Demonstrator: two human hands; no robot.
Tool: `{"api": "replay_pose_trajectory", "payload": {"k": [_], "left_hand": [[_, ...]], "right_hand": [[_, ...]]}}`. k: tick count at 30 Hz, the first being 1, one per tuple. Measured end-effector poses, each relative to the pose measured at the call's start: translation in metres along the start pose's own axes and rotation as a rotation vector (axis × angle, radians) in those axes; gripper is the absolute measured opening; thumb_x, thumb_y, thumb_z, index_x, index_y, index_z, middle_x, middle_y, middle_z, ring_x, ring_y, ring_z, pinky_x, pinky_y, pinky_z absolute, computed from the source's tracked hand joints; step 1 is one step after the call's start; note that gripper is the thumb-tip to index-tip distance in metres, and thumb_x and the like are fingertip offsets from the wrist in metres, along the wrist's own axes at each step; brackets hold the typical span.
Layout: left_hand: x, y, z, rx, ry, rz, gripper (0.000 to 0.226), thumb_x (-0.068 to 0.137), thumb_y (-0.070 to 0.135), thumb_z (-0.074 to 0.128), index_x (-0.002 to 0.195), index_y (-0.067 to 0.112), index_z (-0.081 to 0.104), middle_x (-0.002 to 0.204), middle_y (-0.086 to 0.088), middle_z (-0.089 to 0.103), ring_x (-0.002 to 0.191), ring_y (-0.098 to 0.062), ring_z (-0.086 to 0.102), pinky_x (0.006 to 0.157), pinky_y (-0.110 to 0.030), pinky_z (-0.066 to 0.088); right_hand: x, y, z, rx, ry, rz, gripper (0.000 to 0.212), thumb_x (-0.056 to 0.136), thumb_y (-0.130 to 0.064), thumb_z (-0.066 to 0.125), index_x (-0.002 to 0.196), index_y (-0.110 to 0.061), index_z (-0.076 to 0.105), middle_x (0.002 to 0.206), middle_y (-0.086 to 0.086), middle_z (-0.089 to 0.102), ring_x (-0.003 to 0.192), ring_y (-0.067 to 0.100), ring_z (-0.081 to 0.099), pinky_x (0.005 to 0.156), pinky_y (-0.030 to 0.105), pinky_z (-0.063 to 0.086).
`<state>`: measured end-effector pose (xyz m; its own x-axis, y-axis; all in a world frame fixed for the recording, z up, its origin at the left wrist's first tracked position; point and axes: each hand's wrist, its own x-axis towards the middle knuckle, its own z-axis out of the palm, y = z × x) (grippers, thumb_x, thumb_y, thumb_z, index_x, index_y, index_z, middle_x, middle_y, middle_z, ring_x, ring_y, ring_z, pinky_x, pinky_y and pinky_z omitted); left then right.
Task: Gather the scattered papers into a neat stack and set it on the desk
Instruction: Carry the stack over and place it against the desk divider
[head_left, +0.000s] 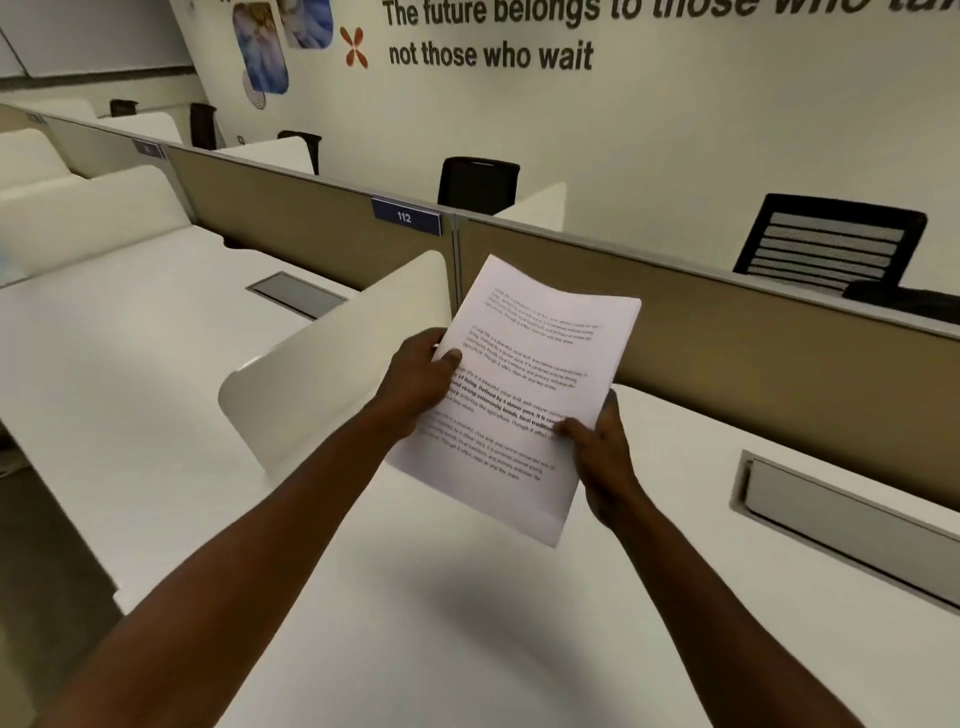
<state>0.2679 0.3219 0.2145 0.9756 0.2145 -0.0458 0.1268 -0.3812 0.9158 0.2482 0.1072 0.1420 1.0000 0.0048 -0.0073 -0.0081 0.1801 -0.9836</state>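
A stack of white printed papers (524, 374) is held in the air above the white desk (441, 597), tilted with its top edge away from me. My left hand (415, 382) grips the stack's left edge, thumb on the top sheet. On the right edge, lower down, my right hand (602, 452) holds the same stack with its thumb on the print. The sheets look roughly aligned, with a slight step at the bottom right corner. No loose sheets show on the desk.
A low white divider (332, 358) stands on the desk just left of the papers. A tan partition (727, 353) with a "112" label runs behind. A grey cable tray (841, 514) sits at the right, another at the left (296, 293). Black chairs stand beyond the partition.
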Motion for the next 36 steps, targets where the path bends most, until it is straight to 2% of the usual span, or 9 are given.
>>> {"api": "replay_pose_trajectory", "payload": {"k": [2, 4, 7, 12, 16, 19, 24, 30, 36], "left_hand": [[0.061, 0.009, -0.018, 0.001, 0.013, 0.046, 0.033, 0.102, 0.025, 0.052, 0.134, 0.018, 0.056, 0.119, -0.003, 0.07, 0.092, -0.019, 0.072, 0.081, -0.037, 0.061], [0.121, 0.011, -0.03, -0.003, 0.0, 0.048, 0.034, 0.101, 0.025, 0.053, 0.134, 0.018, 0.056, 0.121, -0.004, 0.071, 0.092, -0.02, 0.073, 0.082, -0.04, 0.062], [0.198, -0.003, -0.036, 0.046, -0.016, 0.037, 0.037, 0.1, 0.023, 0.055, 0.136, 0.016, 0.055, 0.126, -0.007, 0.068, 0.087, -0.017, 0.07, 0.071, -0.031, 0.059], [0.278, -0.071, -0.019, 0.166, -0.008, 0.004, 0.039, 0.097, 0.023, 0.056, 0.134, 0.013, 0.057, 0.131, -0.011, 0.065, 0.105, -0.026, 0.067, 0.084, -0.034, 0.052], [0.316, -0.132, 0.0, 0.265, -0.015, -0.041, 0.042, 0.096, 0.026, 0.058, 0.135, 0.01, 0.057, 0.135, -0.014, 0.063, 0.118, -0.031, 0.063, 0.095, -0.037, 0.05], [0.336, -0.167, 0.01, 0.382, -0.046, -0.024, 0.045, 0.097, 0.03, 0.058, 0.136, 0.006, 0.055, 0.138, -0.014, 0.06, 0.123, -0.032, 0.059, 0.097, -0.037, 0.047], [0.355, -0.208, 0.019, 0.581, -0.101, -0.058, 0.054, 0.096, 0.04, 0.058, 0.136, 0.005, 0.052, 0.139, -0.015, 0.057, 0.127, -0.032, 0.054, 0.102, -0.041, 0.045], [0.356, -0.22, 0.023, 0.596, -0.03, -0.072, 0.055, 0.092, 0.043, 0.061, 0.131, 0.005, 0.052, 0.134, -0.016, 0.059, 0.124, -0.033, 0.054, 0.1, -0.043, 0.047], [0.346, -0.219, 0.025, 0.601, -0.01, -0.079, 0.068, 0.092, 0.047, 0.061, 0.141, 0.004, 0.04, 0.142, -0.018, 0.05, 0.131, -0.035, 0.048, 0.106, -0.045, 0.042]], "right_hand": [[0.055, -0.01, 0.034, 0.016, 0.084, -0.033, 0.051, 0.082, 0.0, 0.056, 0.121, -0.031, 0.048, 0.118, -0.011, 0.065, 0.105, 0.013, 0.065, 0.081, 0.033, 0.057], [0.106, -0.014, 0.064, 0.012, 0.193, -0.049, 0.043, 0.08, -0.009, 0.057, 0.116, -0.029, 0.045, 0.109, -0.012, 0.066, 0.097, 0.015, 0.067, 0.076, 0.036, 0.057], [0.171, 0.003, 0.098, 0.018, 0.343, -0.026, 0.036, 0.08, -0.013, 0.057, 0.11, -0.026, 0.044, 0.105, -0.007, 0.067, 0.093, 0.019, 0.068, 0.078, 0.04, 0.059], [0.241, 0.074, 0.128, -0.052, 0.486, 0.113, 0.033, 0.08, -0.009, 0.058, 0.111, -0.021, 0.054, 0.112, 0.002, 0.068, 0.098, 0.025, 0.066, 0.091, 0.048, 0.056], [0.272, 0.131, 0.138, -0.192, 0.51, 0.169, 0.046, 0.084, -0.009, 0.059, 0.128, -0.019, 0.053, 0.121, 0.005, 0.067, 0.104, 0.026, 0.064, 0.095, 0.043, 0.053], [0.287, 0.163, 0.147, -0.266, 0.494, 0.172, 0.05, 0.086, -0.01, 0.062, 0.133, -0.02, 0.05, 0.125, 0.005, 0.065, 0.104, 0.023, 0.061, 0.087, 0.033, 0.049], [0.299, 0.197, 0.16, -0.5, 0.465, 0.221, 0.059, 0.085, -0.012, 0.068, 0.139, -0.01, 0.043, 0.132, 0.014, 0.058, 0.117, 0.033, 0.058, 0.097, 0.043, 0.052], [0.296, 0.209, 0.167, -0.722, 0.5, 0.205, 0.084, 0.086, -0.02, 0.068, 0.152, 0.001, 0.02, 0.145, 0.02, 0.036, 0.131, 0.035, 0.037, 0.105, 0.044, 0.041], [0.285, 0.21, 0.17, -0.813, 0.479, 0.158, 0.087, 0.088, -0.029, 0.067, 0.153, 0.001, 0.018, 0.151, 0.02, 0.035, 0.138, 0.036, 0.032, 0.111, 0.046, 0.033]]}}
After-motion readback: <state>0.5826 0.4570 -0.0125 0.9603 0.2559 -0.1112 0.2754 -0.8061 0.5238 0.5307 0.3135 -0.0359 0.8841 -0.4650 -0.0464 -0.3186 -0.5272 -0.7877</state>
